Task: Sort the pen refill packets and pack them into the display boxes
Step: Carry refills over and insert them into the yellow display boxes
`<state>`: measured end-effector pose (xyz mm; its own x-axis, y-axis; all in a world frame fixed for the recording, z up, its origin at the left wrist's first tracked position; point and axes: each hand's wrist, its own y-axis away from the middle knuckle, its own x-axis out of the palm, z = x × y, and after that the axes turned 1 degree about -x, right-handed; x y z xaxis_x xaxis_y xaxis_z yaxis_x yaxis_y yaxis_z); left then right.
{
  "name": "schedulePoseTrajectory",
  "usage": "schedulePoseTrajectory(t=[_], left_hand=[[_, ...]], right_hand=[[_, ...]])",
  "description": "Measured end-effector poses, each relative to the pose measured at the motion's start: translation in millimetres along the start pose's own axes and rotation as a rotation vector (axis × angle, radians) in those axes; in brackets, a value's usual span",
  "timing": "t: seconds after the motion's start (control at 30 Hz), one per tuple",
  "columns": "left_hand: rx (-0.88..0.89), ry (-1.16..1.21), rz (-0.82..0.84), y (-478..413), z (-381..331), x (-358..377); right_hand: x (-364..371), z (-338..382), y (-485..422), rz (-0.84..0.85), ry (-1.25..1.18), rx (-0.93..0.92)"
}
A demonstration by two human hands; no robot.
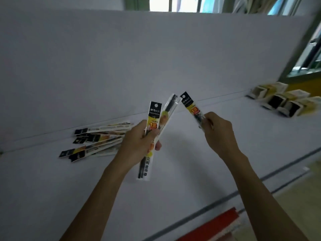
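Observation:
My left hand [139, 145] grips two pen refill packets [153, 117] above the white table, one upright with its black header on top, the other fanned to the right behind it. My right hand [218, 131] pinches a single refill packet [190, 105] by its lower part, black header tilted up and left. A loose pile of several more packets [97, 141] lies flat on the table to the left of my left hand. The yellow and white display boxes [284, 101] stand open at the far right of the table, out of arm's reach of both hands.
A white partition wall [139, 58] rises along the table's far edge. The table's front edge [243, 186] runs diagonally at the right. A red book-like object [218, 225] sits below it near the bottom. A window frame [305, 54] stands at the right.

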<state>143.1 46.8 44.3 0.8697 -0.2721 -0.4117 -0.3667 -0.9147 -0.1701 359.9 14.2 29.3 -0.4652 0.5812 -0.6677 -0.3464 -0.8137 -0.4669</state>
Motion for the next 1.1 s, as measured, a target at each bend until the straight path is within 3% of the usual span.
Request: schedulePoseTrajectory(t=[0.37, 0.53, 0.77, 0.93, 1.1], left_hand=[[0.002, 0.251, 0.241, -6, -107, 266], [0.079, 0.105, 0.274, -13, -141, 351], [0.033, 0.169, 0.250, -58, -179, 439], [0.057, 0.180, 0.276, -128, -177, 487], [-0.040, 0.110, 0.075, -198, -187, 501]], right_hand=[[-217, -198, 66, -0.238, 0.206, 0.275], [-282, -253, 86, -0.272, 0.218, 0.362], [-306, -326, 52, -0.259, 0.250, 0.363], [-300, -388, -29, -0.193, 0.252, 0.244], [-293, -426, -127, -0.032, 0.189, 0.139]])
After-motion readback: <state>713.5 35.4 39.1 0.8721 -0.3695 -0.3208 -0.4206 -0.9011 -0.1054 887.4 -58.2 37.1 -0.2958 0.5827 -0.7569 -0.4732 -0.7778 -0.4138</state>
